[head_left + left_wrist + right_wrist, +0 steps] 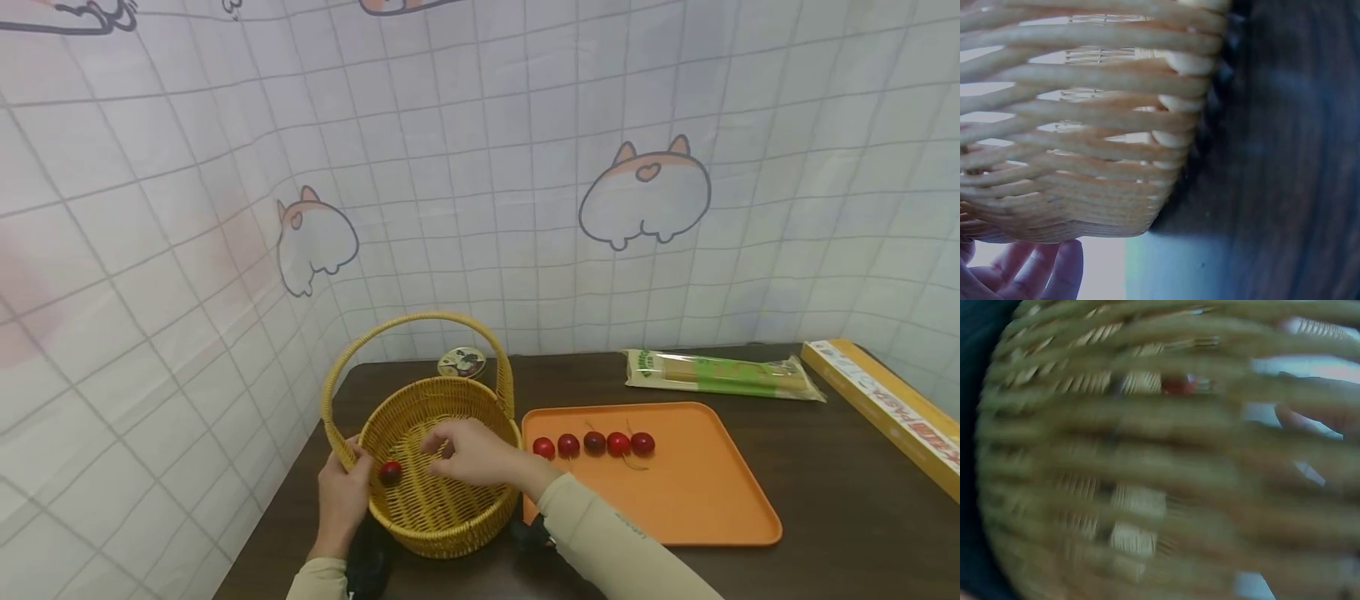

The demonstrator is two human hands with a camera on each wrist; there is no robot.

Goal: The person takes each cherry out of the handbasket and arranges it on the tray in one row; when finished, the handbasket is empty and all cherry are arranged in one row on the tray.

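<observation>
A yellow woven basket (pixel 442 546) with a tall arched handle stands on the dark table. My left hand (pixel 343 492) grips its left side, where the handle meets the rim; in the left wrist view, fingers (pixel 1066 269) show beside the weave. One dark red cherry (pixel 391 472) lies inside, toward the left wall. Over the basket's opening hovers my right hand (pixel 474 452), fingers loosely bent, with nothing visible between them. The right wrist view shows mostly blurred basket weave (pixel 1147 437), with a bit of red through the gaps.
Right of the basket, an orange tray (pixel 690 500) bears a row of several cherries (pixel 594 442) with stems. A round tin (pixel 461 362) sits behind the basket. Farther back right are a green-and-clear pasta packet (pixel 720 373) and a long yellow box (pixel 892 408). A patterned curtain hangs behind.
</observation>
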